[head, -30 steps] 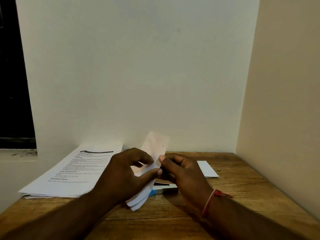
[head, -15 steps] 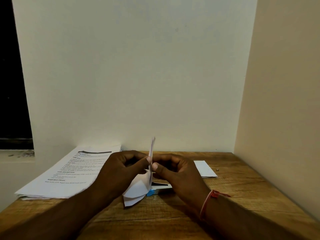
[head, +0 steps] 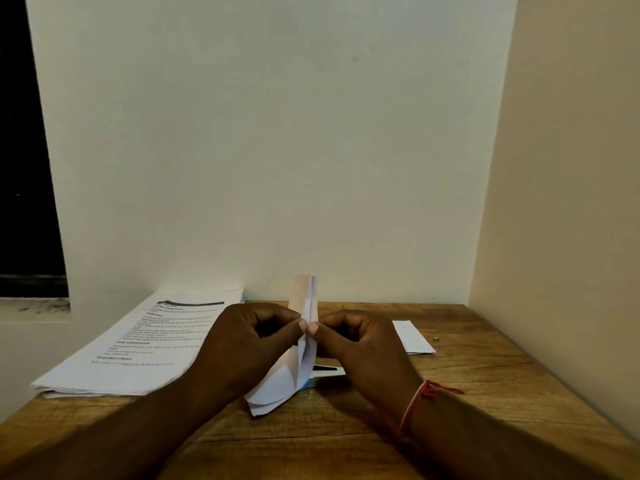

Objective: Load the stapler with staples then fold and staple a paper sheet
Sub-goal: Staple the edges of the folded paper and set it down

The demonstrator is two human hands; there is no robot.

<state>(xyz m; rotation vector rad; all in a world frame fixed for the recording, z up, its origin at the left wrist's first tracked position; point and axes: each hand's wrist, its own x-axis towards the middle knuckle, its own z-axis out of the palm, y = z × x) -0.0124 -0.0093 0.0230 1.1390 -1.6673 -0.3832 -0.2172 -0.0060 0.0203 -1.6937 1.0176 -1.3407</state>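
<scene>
Your fingers (head: 300, 326) were clamped on the one folded paper sheet (head: 277, 389) from both sides. Your left hand (head: 249, 344) pinched it between thumb and forefinger, and your right hand (head: 363, 348) did the same, so the two thumb tips nearly met across it. You held the sheet on edge, upright, above the middle of the wooden desk (head: 485, 393), with its lower corner down near the desk top.

Just behind the sheet lay one white and blue object (head: 327, 372), mostly hidden, so I could not tell what it was. One stack of printed pages (head: 138, 341) lay at your left. One small folded white slip (head: 412, 337) lay at your right, with one tiny item (head: 435, 338) just beside it. You wore one red thread (head: 415, 403) on your right wrist.
</scene>
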